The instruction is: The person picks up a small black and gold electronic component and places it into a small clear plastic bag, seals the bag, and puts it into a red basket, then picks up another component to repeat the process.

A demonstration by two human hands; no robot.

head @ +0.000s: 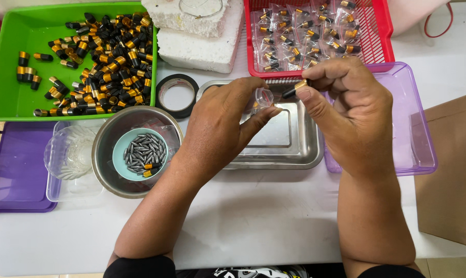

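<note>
My left hand [223,119] pinches a small clear plastic bag [264,97] with its mouth held open, above a shiny steel tray [300,149]. My right hand [346,105] grips a small black cylinder with a gold band [295,89] between thumb and fingers, its tip right at the bag's mouth. Both hands hover over the tray's far half. Part of the bag is hidden by my left fingers.
A green tray [16,98] of several black-and-gold cylinders sits far left. A red basket [382,46] holds bagged ones. A steel bowl [106,175] contains a teal dish of grey pellets [142,152]. Tape roll [176,94], foam blocks [202,46], purple trays [418,144], cardboard [452,170] lie around.
</note>
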